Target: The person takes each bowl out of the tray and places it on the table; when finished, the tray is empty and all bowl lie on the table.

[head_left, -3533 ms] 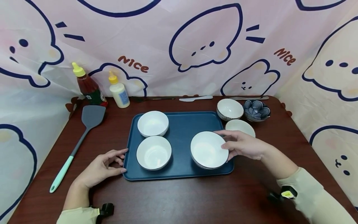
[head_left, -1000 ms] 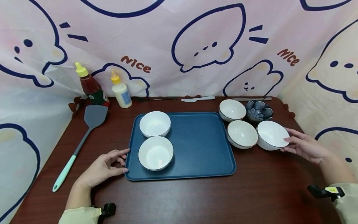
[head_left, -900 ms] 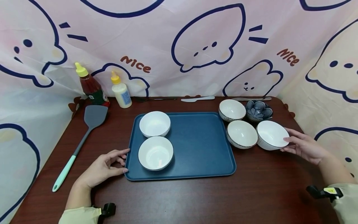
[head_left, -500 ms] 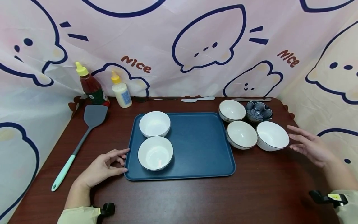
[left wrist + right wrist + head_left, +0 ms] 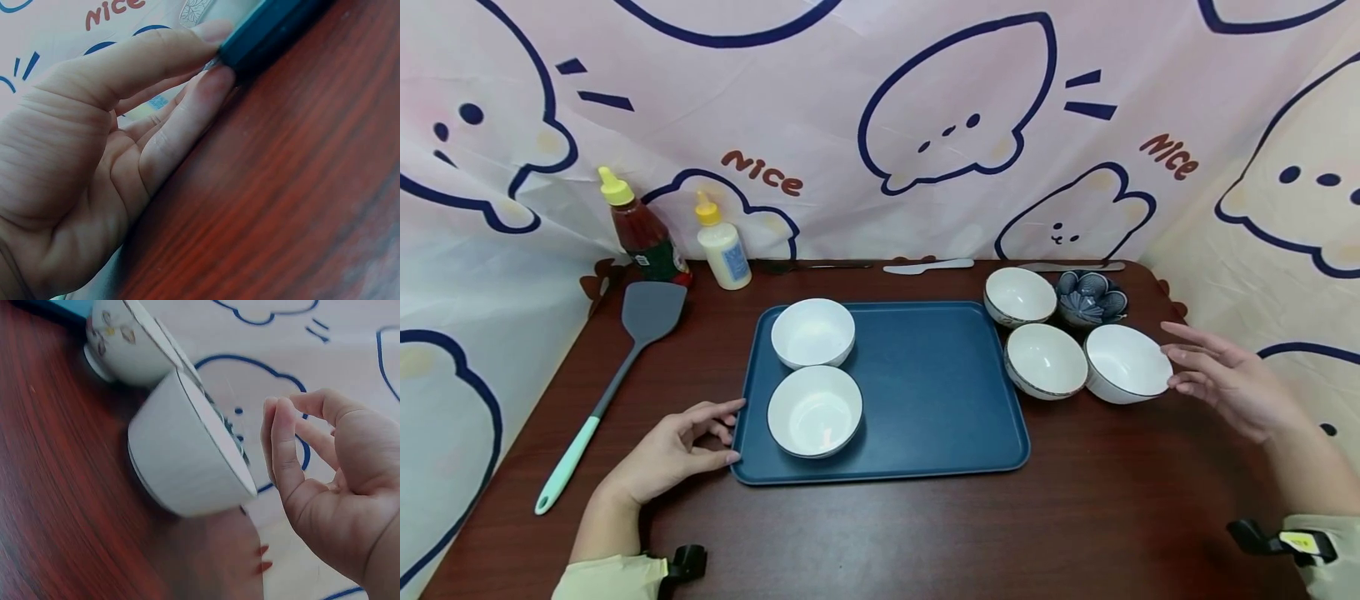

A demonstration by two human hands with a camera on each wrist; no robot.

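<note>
My left hand (image 5: 670, 450) touches the left edge of a blue tray (image 5: 936, 392) with thumb and fingertips; the left wrist view shows the fingertips against the tray's rim (image 5: 250, 37). On the tray's left half stand two white bowls, a back bowl (image 5: 812, 329) and a front bowl (image 5: 815, 410). My right hand (image 5: 1240, 383) hovers beside a plain white bowl (image 5: 1126, 358) right of the tray. The right wrist view has that white bowl (image 5: 187, 450) upright on the table, the loosely bent fingers (image 5: 287, 444) apart from it and holding nothing.
Left of that plain bowl stand a floral bowl (image 5: 1047, 358) and another bowl (image 5: 1019, 293) behind it. A dark blue patterned bowl (image 5: 1091, 298) is at the back right. A grey spatula (image 5: 651, 312), a sauce bottle (image 5: 643, 233), a cream bottle (image 5: 724, 254) and a white knife (image 5: 928, 267) also lie or stand about.
My right hand carried the white bowl from the tray's right side to the table on the right, then let go. It has risen slightly since. My left hand has stayed at the tray edge.
</note>
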